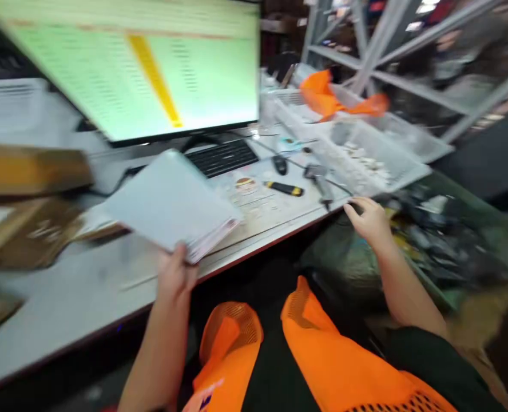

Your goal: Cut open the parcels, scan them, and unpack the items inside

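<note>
My left hand (177,272) grips the near edge of a flat white box-like pack (172,197), thumb on top. The pack is tilted above the desk, and blur hides the markings on its side. My right hand (369,220) is at the desk's front edge, thumb apart from the fingers, holding nothing that I can see. Just left of it lies a small grey and black device with a cable (320,184), perhaps a handheld scanner. A black and yellow utility knife (284,188) and a black mouse (280,165) rest further left.
A large monitor (202,74) stands behind a black keyboard (222,157). Cardboard boxes (31,229) sit at the left. White plastic bins (357,154), one holding small white pieces, line the right side. A greenish container (434,229) of dark packets is beyond my right arm.
</note>
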Motion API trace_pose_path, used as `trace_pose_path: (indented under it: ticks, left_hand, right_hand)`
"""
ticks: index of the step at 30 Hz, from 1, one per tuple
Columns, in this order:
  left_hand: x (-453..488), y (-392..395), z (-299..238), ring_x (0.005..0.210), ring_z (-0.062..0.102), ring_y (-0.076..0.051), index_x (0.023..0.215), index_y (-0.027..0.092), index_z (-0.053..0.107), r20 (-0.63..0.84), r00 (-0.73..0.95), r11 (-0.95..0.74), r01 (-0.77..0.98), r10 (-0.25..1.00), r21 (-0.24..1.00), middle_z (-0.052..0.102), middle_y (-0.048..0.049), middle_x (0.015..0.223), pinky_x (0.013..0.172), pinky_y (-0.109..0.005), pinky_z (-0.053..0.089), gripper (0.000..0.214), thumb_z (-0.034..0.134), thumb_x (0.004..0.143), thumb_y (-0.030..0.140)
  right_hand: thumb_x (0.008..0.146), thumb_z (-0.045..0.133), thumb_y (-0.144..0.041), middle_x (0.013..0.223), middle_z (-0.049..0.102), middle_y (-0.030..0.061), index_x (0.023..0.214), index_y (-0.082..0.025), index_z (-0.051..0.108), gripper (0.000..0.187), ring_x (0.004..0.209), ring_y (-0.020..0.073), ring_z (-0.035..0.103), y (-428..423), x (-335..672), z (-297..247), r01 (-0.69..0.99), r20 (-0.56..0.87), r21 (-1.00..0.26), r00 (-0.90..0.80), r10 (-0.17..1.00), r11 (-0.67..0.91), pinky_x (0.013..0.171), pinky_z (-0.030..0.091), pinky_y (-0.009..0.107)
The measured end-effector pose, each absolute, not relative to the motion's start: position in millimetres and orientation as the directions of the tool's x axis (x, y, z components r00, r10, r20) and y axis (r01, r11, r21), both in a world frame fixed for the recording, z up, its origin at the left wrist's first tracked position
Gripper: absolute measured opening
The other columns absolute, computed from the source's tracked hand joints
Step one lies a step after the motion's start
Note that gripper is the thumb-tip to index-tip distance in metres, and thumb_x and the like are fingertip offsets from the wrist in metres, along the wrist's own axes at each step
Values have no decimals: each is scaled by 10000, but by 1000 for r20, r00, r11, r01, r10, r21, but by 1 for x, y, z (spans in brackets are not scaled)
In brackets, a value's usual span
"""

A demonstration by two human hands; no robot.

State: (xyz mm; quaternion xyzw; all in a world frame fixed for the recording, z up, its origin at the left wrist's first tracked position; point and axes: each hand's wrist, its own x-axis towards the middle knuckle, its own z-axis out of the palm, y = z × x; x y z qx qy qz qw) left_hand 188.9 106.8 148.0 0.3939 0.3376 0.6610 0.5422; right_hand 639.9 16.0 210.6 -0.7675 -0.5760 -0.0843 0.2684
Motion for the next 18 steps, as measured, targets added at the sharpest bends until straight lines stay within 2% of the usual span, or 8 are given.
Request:
trace_pose_path:
  ticks: [2, 4, 6, 7, 9, 11, 14, 18]
  left_hand:
    - [158, 90, 144, 1334, 629, -308, 1352, 256, 653, 80, -201, -164, -442, 976, 882, 704, -102, 1362, 1229, -484, 473, 867, 1017, 622, 550]
    - [146, 80, 145, 1321, 645, -310, 1378, 253, 632, 52, -240, -158, -448, 969, 880, 705, -118, 1364, 1206, -464, 501, 957, 1053, 555, 504]
    - [145, 74, 148, 1279, 670, -302, 1397, 248, 614, 49, -274, -174, -452, 960, 875, 697, -129, 1375, 1155, -452, 546, 954, 1044, 579, 482]
    - [145, 72, 150, 1256, 681, -295, 1402, 252, 609, 33, -286, -168, -465, 958, 869, 698, -128, 1372, 1132, -445, 563, 945, 1037, 592, 483]
    - [147, 67, 153, 1231, 690, -294, 1418, 258, 596, -11, -289, -141, -502, 957, 853, 702, -131, 1360, 1101, -446, 583, 938, 1017, 621, 520]
    - [151, 66, 154, 1253, 677, -298, 1441, 260, 575, -22, -305, -145, -512, 952, 847, 689, -135, 1377, 1097, -443, 583, 957, 1008, 633, 537]
    - [157, 73, 151, 1328, 632, -295, 1465, 257, 545, 38, -401, -234, -452, 915, 861, 636, -137, 1450, 1116, -400, 561, 1003, 1020, 621, 515]
    - [169, 88, 139, 1401, 577, -290, 1521, 261, 483, 113, -473, -291, -324, 874, 900, 572, -142, 1499, 1182, -377, 499, 1067, 1000, 641, 571]
  right_hand:
    - [960, 589, -470, 1420, 652, 241, 1260, -104, 736, 495, 1361, 397, 594, 59, 638, 186, 922, 391, -318, 341, 855, -222, 1187, 425, 555]
    - [946, 628, -533, 1475, 566, 333, 1356, -44, 672, 640, 1416, 478, 520, 99, 647, 178, 870, 279, -334, 459, 844, -363, 1187, 379, 633]
    - [900, 702, -567, 1379, 586, 396, 1255, -22, 700, 651, 1377, 533, 524, 133, 661, 179, 781, 121, -362, 580, 805, -509, 1149, 375, 672]
    - [862, 751, -556, 1285, 625, 394, 1124, -48, 732, 572, 1338, 537, 548, 146, 668, 181, 734, 46, -399, 615, 787, -550, 1126, 386, 663]
    - [791, 824, -491, 1037, 689, 319, 833, -154, 702, 361, 1245, 500, 602, 167, 680, 184, 667, -50, -497, 617, 786, -555, 1076, 416, 611]
    - [724, 859, -398, 801, 657, 205, 672, -241, 590, 316, 1142, 446, 635, 180, 683, 185, 622, -79, -592, 588, 805, -512, 1027, 434, 565]
    - [664, 825, -334, 707, 613, 118, 683, -265, 540, 293, 988, 368, 653, 182, 673, 185, 578, -49, -705, 539, 841, -412, 908, 497, 506]
    - [661, 718, -468, 822, 692, 84, 863, -239, 578, 336, 774, 253, 670, 147, 641, 185, 423, -12, -884, 408, 913, -201, 700, 568, 382]
